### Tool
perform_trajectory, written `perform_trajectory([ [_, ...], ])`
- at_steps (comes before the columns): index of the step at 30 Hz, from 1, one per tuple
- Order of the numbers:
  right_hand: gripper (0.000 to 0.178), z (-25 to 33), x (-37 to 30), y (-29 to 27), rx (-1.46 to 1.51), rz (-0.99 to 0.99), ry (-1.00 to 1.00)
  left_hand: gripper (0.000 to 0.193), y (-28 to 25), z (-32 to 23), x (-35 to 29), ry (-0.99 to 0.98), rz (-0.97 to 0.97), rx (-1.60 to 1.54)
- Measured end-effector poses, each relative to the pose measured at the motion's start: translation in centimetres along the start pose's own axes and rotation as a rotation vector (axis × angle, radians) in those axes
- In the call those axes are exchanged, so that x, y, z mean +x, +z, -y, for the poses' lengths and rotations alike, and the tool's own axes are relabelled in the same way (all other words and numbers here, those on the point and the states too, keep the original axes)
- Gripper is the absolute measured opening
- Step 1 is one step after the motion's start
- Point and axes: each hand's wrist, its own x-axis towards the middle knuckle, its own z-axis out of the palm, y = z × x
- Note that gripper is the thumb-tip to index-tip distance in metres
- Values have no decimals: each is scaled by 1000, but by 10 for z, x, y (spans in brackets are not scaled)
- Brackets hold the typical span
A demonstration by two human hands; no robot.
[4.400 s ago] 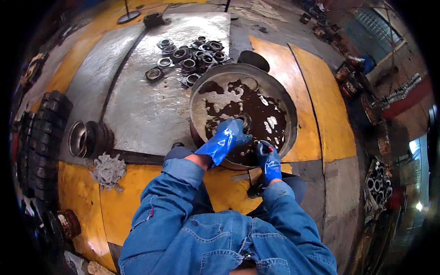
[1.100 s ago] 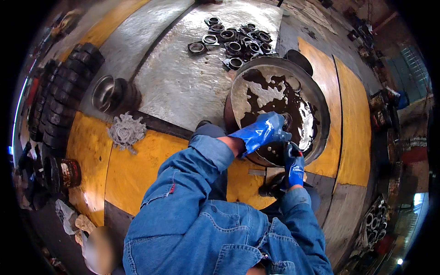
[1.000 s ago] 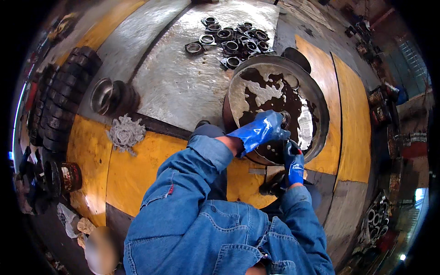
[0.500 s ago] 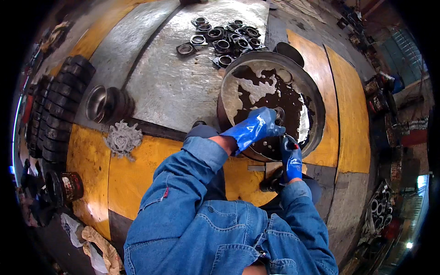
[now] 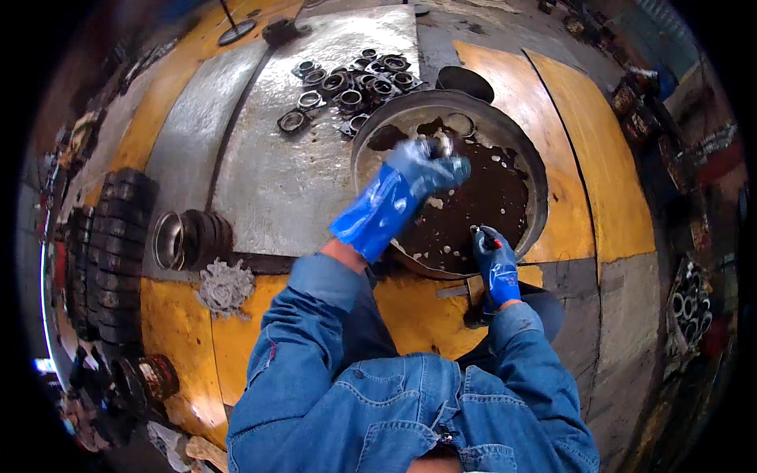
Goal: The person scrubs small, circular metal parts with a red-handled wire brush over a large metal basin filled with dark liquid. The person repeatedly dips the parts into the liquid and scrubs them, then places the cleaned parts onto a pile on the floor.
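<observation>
My left hand (image 5: pixel 426 169), in a wet blue rubber glove, is closed around a dark metal ring (image 5: pixel 443 145), blurred by motion, above the basin. The wide round metal basin (image 5: pixel 541 183) holds dark liquid with patches of pale foam. At its near right rim, my right hand (image 5: pixel 498 272), gloved in blue too, is closed around a small dark tool with a red part (image 5: pixel 490 241). Its kind I cannot make out. Beyond the basin's left rim, several dark flanged metal rings (image 5: pixel 351 97) lie piled on a metal sheet (image 5: pixel 272 158).
A dark round pan (image 5: pixel 467 82) touches the basin's far side. To the left are stacked metal rings (image 5: pixel 189 239), a grey tangle of rags (image 5: pixel 225 288) and a row of black ribbed parts (image 5: pixel 118 252). A dirty can (image 5: pixel 150 378) stands at the lower left. Yellow boards (image 5: pixel 591 142) cover the floor on the right.
My left hand has moved away from my right hand, toward the far side of the basin, with the ring. Foam on the liquid has thinned. The view has shifted slightly.
</observation>
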Motion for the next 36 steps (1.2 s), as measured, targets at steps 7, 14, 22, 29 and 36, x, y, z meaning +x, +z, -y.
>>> perform_trajectory([
  [7,28,13,4,0,-65,58,52,51,-55,-175,131,442,-515,1729],
  [14,32,6,0,-9,-165,-6,36,48,-10,-122,96,337,-344,1270],
  [22,27,10,3,1,-65,9,-26,44,61,12,-44,-152,128,909],
  [29,28,-1,5,7,-18,-6,-70,48,13,108,-36,-229,60,847],
  [36,28,0,5,3,100,75,-18,34,6,122,-25,-60,-162,1085],
])
